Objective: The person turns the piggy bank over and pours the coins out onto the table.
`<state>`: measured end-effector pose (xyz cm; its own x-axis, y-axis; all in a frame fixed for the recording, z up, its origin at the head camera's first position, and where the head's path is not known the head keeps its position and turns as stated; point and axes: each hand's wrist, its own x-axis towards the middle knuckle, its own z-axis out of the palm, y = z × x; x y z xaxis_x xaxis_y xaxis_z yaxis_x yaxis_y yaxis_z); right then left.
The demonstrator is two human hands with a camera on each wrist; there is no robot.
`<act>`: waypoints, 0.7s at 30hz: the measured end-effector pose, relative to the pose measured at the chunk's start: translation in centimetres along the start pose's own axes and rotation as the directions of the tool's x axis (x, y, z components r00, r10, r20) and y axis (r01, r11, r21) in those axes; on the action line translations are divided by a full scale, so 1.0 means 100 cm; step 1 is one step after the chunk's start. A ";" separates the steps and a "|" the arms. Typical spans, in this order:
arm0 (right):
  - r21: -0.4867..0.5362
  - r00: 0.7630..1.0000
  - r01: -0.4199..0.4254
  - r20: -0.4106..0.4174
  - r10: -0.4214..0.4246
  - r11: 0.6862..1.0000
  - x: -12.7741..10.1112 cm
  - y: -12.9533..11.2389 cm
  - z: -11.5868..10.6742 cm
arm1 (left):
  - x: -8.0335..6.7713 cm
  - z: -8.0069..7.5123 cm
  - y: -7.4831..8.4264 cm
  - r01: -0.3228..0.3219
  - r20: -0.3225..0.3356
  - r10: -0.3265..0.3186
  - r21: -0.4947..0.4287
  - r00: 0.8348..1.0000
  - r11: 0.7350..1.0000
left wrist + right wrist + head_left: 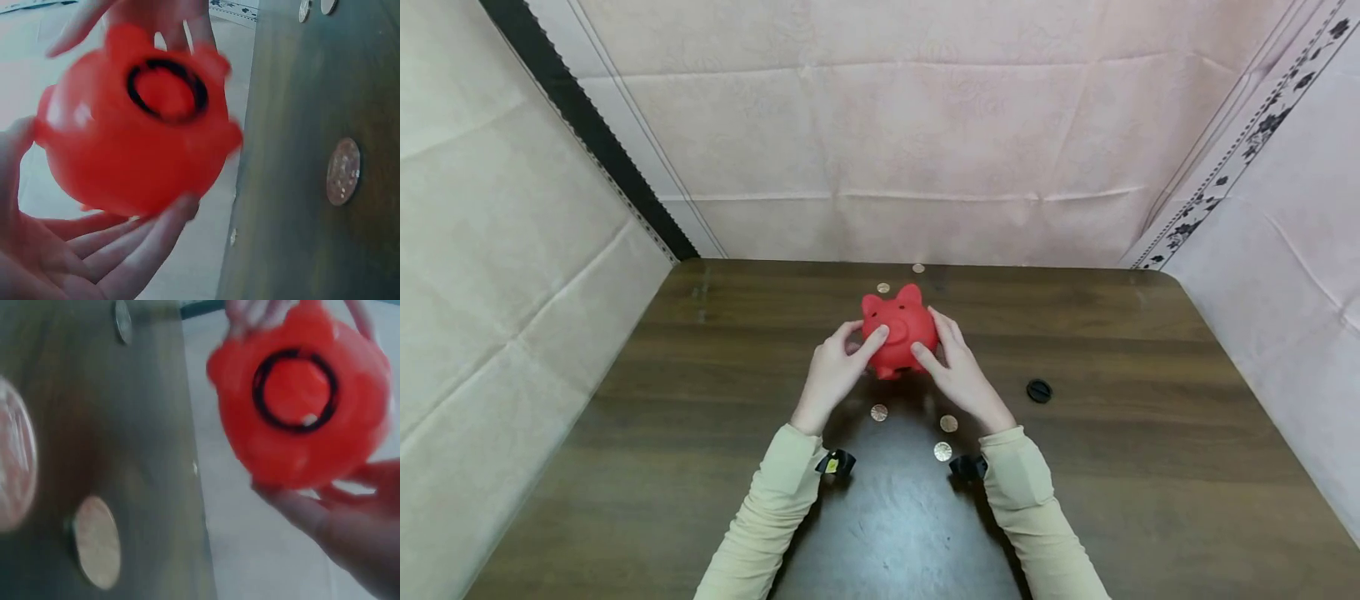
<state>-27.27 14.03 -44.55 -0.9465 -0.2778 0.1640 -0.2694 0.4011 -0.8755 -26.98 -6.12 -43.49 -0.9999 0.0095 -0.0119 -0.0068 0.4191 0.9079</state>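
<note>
A red piggy bank (904, 329) is held up off the table between both hands, its snout toward me in the head view. My left hand (835, 367) grips its left side, thumb on the front near the snout. On the other side my right hand (962, 375) grips it, thumb low on the front. Both wrist views show the underside with a round, black-rimmed opening (295, 391). A small pale spot shows at that opening's edge in the right wrist view. The black round plug (1039, 391) lies apart on the table, right of my right hand.
Several coins lie on the wooden table (1150, 433): one coin (878, 412) between the forearms, others such as a coin (948, 423) by the right wrist, and a coin (883, 287) behind the pig. Pale cloth (925, 133) hangs behind and at both sides.
</note>
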 end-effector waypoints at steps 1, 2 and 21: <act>0.019 1.000 -0.005 0.006 0.004 1.000 0.000 0.000 0.001 | -0.001 0.000 0.002 -0.029 -0.013 0.029 0.006 1.000 1.000; 0.044 1.000 -0.003 0.010 0.003 0.999 0.000 0.000 0.003 | -0.003 0.001 0.005 -0.065 -0.027 0.065 0.004 0.998 0.998; 0.440 0.873 0.485 -0.304 -0.382 0.756 0.000 0.009 0.003 | -0.015 0.012 0.020 -0.726 -0.044 0.727 0.031 0.685 0.687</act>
<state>-27.43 14.12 -45.45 -0.7768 -0.1304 0.6162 -0.5844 -0.2155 -0.7823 -25.52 -4.18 -42.18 -0.6907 0.2717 0.6701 0.7221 0.3086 0.6192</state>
